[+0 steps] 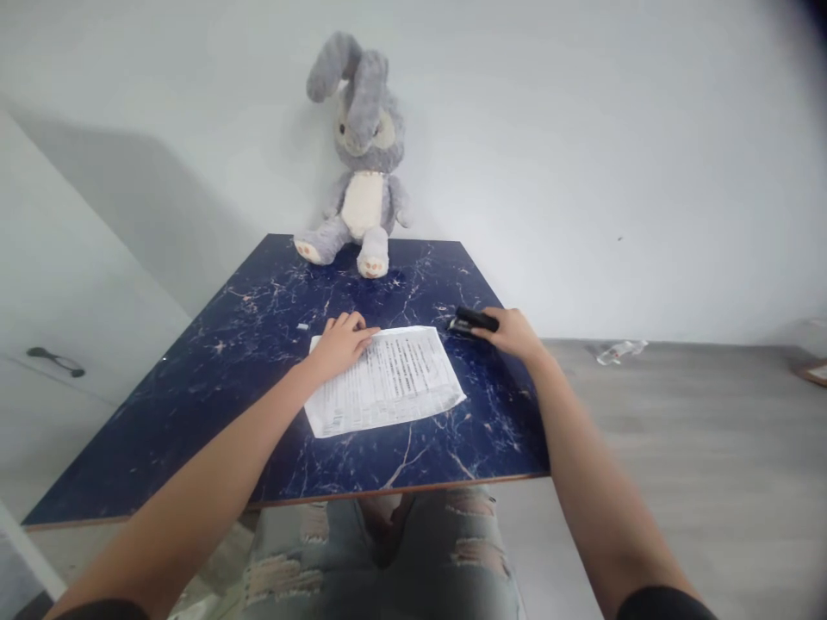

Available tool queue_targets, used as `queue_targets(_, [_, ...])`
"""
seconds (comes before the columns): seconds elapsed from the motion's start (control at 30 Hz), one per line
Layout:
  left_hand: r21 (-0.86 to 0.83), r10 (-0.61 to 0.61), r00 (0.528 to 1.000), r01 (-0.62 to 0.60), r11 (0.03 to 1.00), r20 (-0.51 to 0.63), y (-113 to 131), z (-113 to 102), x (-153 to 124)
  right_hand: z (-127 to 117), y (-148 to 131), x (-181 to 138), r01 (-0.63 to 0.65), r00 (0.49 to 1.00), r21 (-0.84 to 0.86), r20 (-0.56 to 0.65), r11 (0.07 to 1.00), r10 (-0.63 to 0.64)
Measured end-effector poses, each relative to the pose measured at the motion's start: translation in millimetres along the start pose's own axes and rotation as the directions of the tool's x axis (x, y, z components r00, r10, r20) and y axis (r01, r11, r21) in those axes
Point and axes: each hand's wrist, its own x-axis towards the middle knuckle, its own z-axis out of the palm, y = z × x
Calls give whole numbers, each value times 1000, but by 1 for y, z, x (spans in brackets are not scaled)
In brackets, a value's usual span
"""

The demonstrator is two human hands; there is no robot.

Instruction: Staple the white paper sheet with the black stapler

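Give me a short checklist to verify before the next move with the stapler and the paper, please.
1. Left hand rests on the top left corner of the paper: ok.
2. Right hand grips the black stapler: ok.
3. Paper lies flat on the blue table: ok.
4. Stapler is over the paper: not ok, it sits beside the top right corner.
5. Stapler is loaded: cannot tell.
6. Plush rabbit stands apart from the paper: ok.

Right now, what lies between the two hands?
In the head view, the printed paper's top edge and bare blue tabletop separate left hand from right hand.
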Motion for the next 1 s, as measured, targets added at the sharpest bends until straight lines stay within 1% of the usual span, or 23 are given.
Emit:
queue_targets(0.03, [11, 23, 1000, -23, 1000, 2, 7, 0, 0, 1, -1, 0, -69, 991, 32, -115, 997, 72])
queue_targets(0.07, [20, 43, 999, -43, 999, 4, 14, 0, 1, 3, -6, 0, -102, 973, 92, -196, 991, 119])
queue_targets(0.1, [27, 56, 998, -56, 998, 0, 20, 1, 1, 7, -14, 0, -96, 964, 163, -232, 982, 133])
queue_targets(0.17, [45, 42, 999, -41, 998, -31, 30, 1, 1, 19, -37, 0, -13, 978, 286, -196, 958, 72])
queue_targets(0.23, [27, 1, 998, 1, 1000, -62, 34, 1, 1, 35, -65, -2, 82, 992, 345, -120, 935, -42])
queue_targets(0.27, [-17, -22, 997, 21, 1000, -69, 35, 1, 1, 44, -78, -2, 121, 991, 357, -90, 926, -95])
queue_targets(0.33, [-186, -100, 990, 81, 979, -97, 33, 0, 4, 61, -98, -3, 173, 984, 364, -36, 915, -172])
queue_targets(0.37, [-303, -172, 977, 128, 944, -123, 33, 1, 5, 69, -103, -3, 185, 981, 362, -12, 914, -194])
queue_targets(0.4, [-436, -269, 952, 182, 882, -147, 32, 2, 8, 74, -106, -3, 188, 979, 356, 11, 915, -206])
queue_targets(0.43, [-570, -379, 911, 228, 789, -160, 32, 5, 10, 78, -106, -2, 185, 978, 352, 28, 918, -208])
queue_targets(0.47, [-687, -481, 861, 252, 681, -162, 33, 8, 13, 80, -104, -2, 179, 977, 356, 44, 917, -208])
queue_targets(0.5, [-780, -559, 815, 246, 576, -156, 34, 13, 16, 80, -100, -1, 173, 974, 380, 70, 909, -215])
queue_targets(0.53, [-849, -608, 781, 218, 482, -145, 35, 17, 19, 79, -96, -1, 163, 967, 434, 106, 886, -230])
queue_targets(0.57, [-899, -637, 759, 179, 399, -132, 36, 21, 21, 78, -90, 0, 140, 957, 519, 148, 843, -250])
queue_targets(0.6, [-934, -655, 746, 138, 330, -121, 37, 25, 24, 75, -85, 0, 97, 941, 620, 197, 778, -275])
queue_targets(0.67, [-973, -678, 729, 79, 216, -91, 39, 31, 27, 71, -76, 1, -37, 899, 790, 293, 612, -325])
queue_targets(0.7, [-983, -689, 721, 65, 171, -72, 40, 32, 28, 70, -73, 1, -106, 883, 838, 327, 536, -336])
queue_targets(0.73, [-988, -698, 713, 58, 142, -59, 40, 33, 29, 69, -70, 2, -162, 871, 862, 354, 481, -340])
queue_targets(0.77, [-990, -702, 710, 57, 130, -52, 40, 33, 29, 69, -69, 2, -202, 861, 870, 377, 450, -342])
queue_targets(0.8, [-990, -703, 710, 58, 127, -48, 40, 33, 30, 68, -68, 2, -225, 855, 870, 392, 439, -339])
queue_targets(0.83, [-990, -701, 712, 61, 125, -45, 40, 33, 30, 68, -68, 2, -233, 857, 866, 398, 443, -327])
queue_targets(0.9, [-988, -690, 722, 70, 135, -43, 40, 32, 30, 67, -70, 2, -219, 869, 849, 394, 481, -299])
queue_targets(1.0, [-986, -682, 730, 73, 152, -51, 41, 32, 30, 65, -76, 2, -152, 888, 826, 355, 543, -292])
